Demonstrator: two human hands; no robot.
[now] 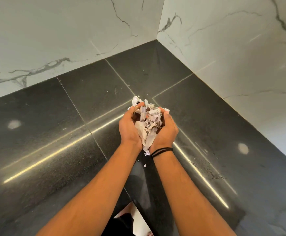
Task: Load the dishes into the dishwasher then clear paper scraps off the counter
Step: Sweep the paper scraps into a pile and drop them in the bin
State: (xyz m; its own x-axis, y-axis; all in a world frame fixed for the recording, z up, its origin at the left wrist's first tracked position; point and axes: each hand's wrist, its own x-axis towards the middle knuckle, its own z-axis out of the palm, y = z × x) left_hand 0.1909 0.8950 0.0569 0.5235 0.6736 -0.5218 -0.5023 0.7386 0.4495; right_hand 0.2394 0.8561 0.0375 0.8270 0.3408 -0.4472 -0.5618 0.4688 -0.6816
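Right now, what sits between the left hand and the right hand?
In the head view, a bunched heap of paper scraps fills the gap, cupped between the left hand and the right hand above the black counter.

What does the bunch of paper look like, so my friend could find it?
Find the black counter in the marble corner. Above it, the left hand and right hand cup the paper scraps, a crumpled whitish heap; only tiny crumbs lie elsewhere.
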